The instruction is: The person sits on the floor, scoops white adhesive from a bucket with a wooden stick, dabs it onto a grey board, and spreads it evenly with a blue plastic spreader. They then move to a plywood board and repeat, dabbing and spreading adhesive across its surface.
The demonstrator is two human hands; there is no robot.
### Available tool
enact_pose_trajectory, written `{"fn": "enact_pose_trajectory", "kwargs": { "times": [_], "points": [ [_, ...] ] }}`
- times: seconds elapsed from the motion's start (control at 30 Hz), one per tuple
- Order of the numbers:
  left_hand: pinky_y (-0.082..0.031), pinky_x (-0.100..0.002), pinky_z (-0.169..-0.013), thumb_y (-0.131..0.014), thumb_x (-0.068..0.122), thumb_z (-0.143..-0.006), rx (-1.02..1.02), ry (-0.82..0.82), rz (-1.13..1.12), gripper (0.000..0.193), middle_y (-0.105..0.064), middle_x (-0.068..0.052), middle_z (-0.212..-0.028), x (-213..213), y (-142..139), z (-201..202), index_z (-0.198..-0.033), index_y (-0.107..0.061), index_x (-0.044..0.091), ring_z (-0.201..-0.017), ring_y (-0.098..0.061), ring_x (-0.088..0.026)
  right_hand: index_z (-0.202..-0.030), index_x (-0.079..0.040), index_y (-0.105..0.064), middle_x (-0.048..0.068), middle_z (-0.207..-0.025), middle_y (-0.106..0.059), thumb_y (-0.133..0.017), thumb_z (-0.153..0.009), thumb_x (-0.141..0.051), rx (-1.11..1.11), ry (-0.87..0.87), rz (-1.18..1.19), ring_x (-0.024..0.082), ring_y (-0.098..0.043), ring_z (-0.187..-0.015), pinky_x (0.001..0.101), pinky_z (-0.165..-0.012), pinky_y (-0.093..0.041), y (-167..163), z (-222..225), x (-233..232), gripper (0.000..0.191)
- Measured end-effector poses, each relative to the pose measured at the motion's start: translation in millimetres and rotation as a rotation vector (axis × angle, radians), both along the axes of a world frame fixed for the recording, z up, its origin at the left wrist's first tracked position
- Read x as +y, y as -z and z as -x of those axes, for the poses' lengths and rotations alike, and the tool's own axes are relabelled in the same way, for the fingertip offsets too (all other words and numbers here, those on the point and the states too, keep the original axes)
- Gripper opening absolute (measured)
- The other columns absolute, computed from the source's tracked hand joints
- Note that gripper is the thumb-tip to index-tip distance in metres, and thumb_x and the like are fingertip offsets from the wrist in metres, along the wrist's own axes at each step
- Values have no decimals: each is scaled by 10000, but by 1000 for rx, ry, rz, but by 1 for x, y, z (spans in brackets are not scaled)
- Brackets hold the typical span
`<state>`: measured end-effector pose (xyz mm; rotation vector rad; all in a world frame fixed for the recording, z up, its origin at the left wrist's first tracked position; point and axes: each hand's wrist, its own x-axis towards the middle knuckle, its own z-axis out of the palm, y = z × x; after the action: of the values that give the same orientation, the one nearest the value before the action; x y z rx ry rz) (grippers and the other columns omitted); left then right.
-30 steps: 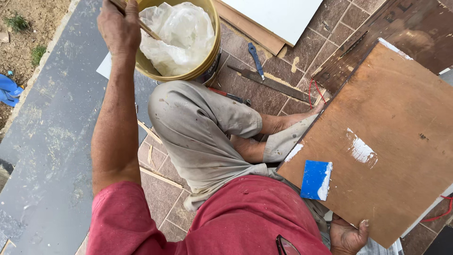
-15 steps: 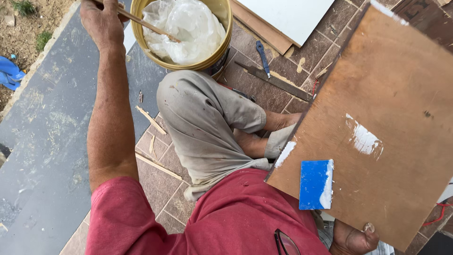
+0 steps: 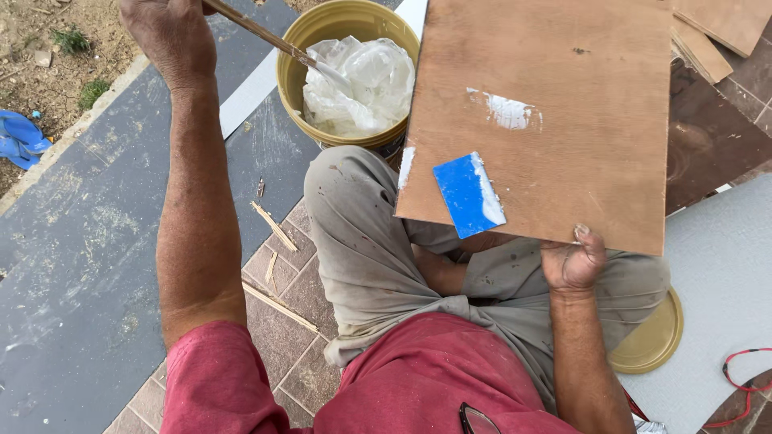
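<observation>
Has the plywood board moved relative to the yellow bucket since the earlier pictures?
Yes. The board, held at its edge by the right hand, has swung up and left; its edge now lies beside the bucket.

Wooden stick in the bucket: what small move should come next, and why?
Probably lift the stick with a dab of white paste toward the plywood board. The left hand has its tip in the bucket, and the right hand holds the board beside it.
</observation>
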<state>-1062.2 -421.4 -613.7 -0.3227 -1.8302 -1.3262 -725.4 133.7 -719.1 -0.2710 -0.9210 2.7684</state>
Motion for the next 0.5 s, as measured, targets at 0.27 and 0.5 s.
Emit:
{"fn": "enact_pose_trajectory", "kwargs": {
  "times": [0.27, 0.5],
  "points": [
    [-660, -296, -610, -715, 267, -1124, -102, 80, -355, 265, -733, -123, -949, -43, -46, -16, -1165, -636, 18, -727, -728, -160, -1354, -16, -594, 115, -1285, -693, -664, -909, -175, -39, -97, 47, 284, -685, -1186, 495, -1052, -561, 21, 53, -32, 478],
    [-573, -293, -572, -746, 297, -1059, -350, 373, -697, 304, -773, -126, -942, 47, 15, -14, -1155, -612, 42, -726, -747, -186, -1336, -8, -578, 118, -1271, -699, -657, -892, -189, -77, -104, 74, 280, -690, -1166, 484, -999, -587, 14, 50, -46, 485]
  ]
}}
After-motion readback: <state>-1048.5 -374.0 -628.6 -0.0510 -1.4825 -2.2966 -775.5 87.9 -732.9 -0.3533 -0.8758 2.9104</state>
